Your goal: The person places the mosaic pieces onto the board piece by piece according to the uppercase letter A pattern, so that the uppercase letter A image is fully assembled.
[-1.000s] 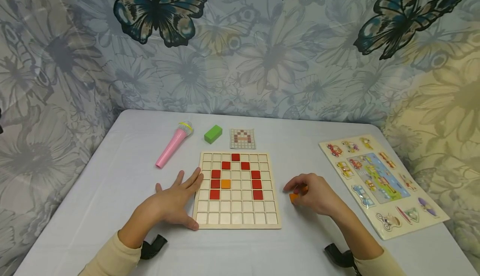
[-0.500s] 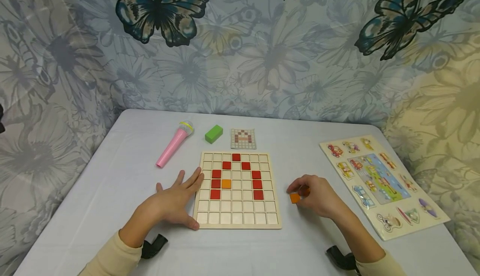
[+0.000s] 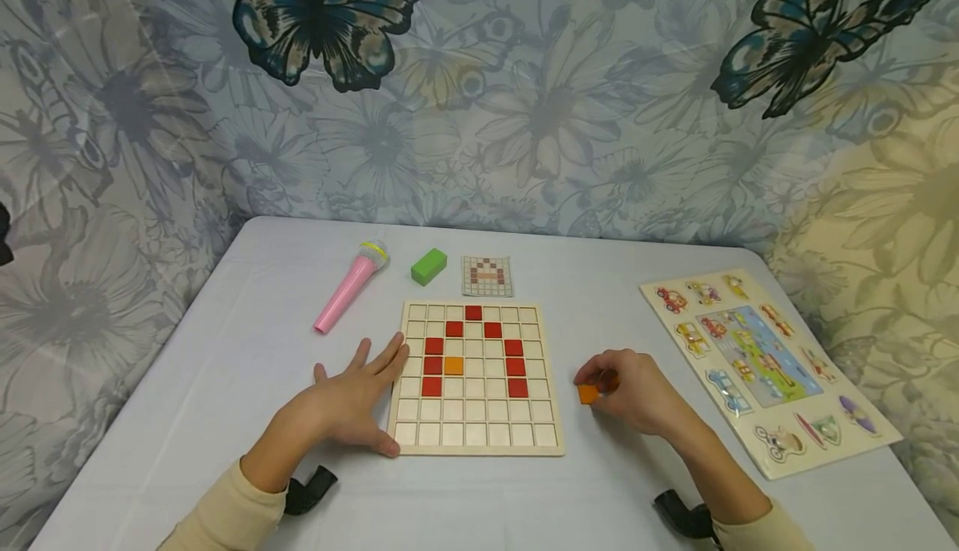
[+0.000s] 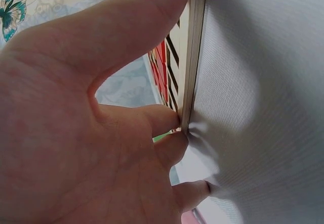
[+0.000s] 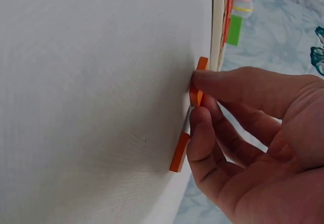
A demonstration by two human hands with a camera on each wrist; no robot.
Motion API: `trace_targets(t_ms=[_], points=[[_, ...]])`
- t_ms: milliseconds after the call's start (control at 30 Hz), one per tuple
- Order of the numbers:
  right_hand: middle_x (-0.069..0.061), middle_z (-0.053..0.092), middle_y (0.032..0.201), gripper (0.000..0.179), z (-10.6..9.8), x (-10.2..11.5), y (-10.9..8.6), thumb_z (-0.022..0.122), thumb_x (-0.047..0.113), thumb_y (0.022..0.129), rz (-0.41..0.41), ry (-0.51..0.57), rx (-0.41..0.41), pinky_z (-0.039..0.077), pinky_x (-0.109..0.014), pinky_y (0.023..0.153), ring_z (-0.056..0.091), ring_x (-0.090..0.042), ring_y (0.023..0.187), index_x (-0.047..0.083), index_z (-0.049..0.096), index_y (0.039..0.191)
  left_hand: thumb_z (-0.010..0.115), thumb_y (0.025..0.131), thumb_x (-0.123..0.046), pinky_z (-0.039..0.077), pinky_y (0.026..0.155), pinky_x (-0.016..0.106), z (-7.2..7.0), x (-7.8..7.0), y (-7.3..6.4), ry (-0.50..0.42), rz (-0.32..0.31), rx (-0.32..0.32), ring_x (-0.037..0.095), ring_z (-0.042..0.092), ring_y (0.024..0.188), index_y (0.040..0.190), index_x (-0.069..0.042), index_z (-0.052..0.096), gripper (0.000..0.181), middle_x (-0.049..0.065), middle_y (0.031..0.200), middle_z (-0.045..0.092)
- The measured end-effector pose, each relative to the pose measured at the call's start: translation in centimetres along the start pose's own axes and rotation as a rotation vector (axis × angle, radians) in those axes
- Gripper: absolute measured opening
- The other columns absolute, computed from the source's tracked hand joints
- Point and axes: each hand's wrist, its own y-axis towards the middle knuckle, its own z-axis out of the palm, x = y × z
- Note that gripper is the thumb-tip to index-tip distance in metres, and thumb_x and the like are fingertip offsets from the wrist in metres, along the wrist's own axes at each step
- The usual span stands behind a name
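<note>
A light grid board (image 3: 472, 410) lies flat on the table. Several red tiles (image 3: 432, 366) and one orange tile (image 3: 453, 365) fill some of its squares. My left hand (image 3: 340, 405) spreads beside its left side, thumb and fingertips touching the edge; the left wrist view shows the board's rim (image 4: 188, 77) against them. Right of the board, my right hand (image 3: 633, 389) is low over the cloth and pinches an orange tile (image 5: 194, 98) between thumb and finger. Another orange tile (image 5: 179, 153) lies under the fingers. An orange face (image 3: 588, 394) shows left of the thumb; whether it belongs to the pinched tile, I cannot tell.
Behind the board are a pink toy microphone (image 3: 346, 291), a green block (image 3: 429, 266) and a small pattern card (image 3: 487, 276). A picture puzzle board (image 3: 797, 414) lies at the right. Black wrist mounts (image 3: 309, 491) hang below both wrists. Butterfly-patterned fabric (image 3: 524, 176) rises behind the table.
My right hand has shifted slightly right, and more of the orange face shows at its fingertips. The left hand keeps its place at the board; the whole view has drifted a little.
</note>
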Motion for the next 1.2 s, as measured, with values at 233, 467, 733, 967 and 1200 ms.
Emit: trace_targets(t_ms=[233, 467, 733, 967, 1200], points=[[0.000, 0.071, 0.094, 0.031, 0.1, 0.2, 0.4, 0.086, -0.005, 0.073, -0.010, 0.032, 0.004, 0.051, -0.027, 0.072, 0.058, -0.018, 0.084, 0.013, 0.079, 0.097, 0.096, 0.066, -0.052, 0.014, 0.096, 0.096, -0.1, -0.2, -0.1, -0.002, 0.002, -0.002, 0.049, 0.006, 0.160, 0.168, -0.013, 0.019, 0.133, 0.001, 0.178, 0.001], [-0.001, 0.072, 0.095, 0.030, 0.1, 0.8, 0.8, 0.083, -0.005, 0.072, -0.038, 0.044, -0.011, 0.050, -0.027, 0.068, 0.059, -0.019, 0.083, 0.011, 0.080, 0.098, 0.095, 0.066, -0.052, 0.014, 0.096, 0.095, -0.2, -0.2, -0.1, 0.005, 0.003, -0.001, 0.048, 0.006, 0.160, 0.168, -0.014, 0.018, 0.133, 0.000, 0.178, 0.001], [-0.002, 0.072, 0.096, 0.029, 0.3, 1.6, 1.6, 0.083, -0.005, 0.074, -0.050, 0.064, -0.007, 0.052, -0.027, 0.068, 0.060, -0.019, 0.085, 0.010, 0.080, 0.100, 0.096, 0.066, -0.052, 0.013, 0.096, 0.096, -0.1, -0.1, 0.0, 0.001, 0.002, -0.005, 0.048, 0.006, 0.160, 0.168, -0.015, 0.018, 0.134, 0.000, 0.178, 0.001], [-0.001, 0.070, 0.089, 0.028, 0.4, 2.3, 2.2, 0.083, -0.003, 0.074, -0.044, 0.087, -0.016, 0.052, -0.028, 0.067, 0.061, -0.020, 0.085, 0.011, 0.079, 0.098, 0.096, 0.066, -0.052, 0.013, 0.096, 0.096, -0.1, -0.1, -0.1, -0.002, 0.002, -0.005, 0.047, 0.005, 0.161, 0.168, -0.014, 0.018, 0.134, 0.000, 0.178, 0.001], [0.000, 0.071, 0.090, 0.028, 0.6, 3.0, 2.8, 0.082, -0.004, 0.073, -0.060, 0.109, -0.017, 0.051, -0.027, 0.066, 0.062, -0.019, 0.085, 0.012, 0.081, 0.096, 0.096, 0.067, -0.050, 0.011, 0.098, 0.095, 0.0, 0.0, -0.1, -0.002, -0.003, -0.001, 0.046, 0.004, 0.161, 0.168, -0.015, 0.018, 0.133, -0.001, 0.178, 0.000]])
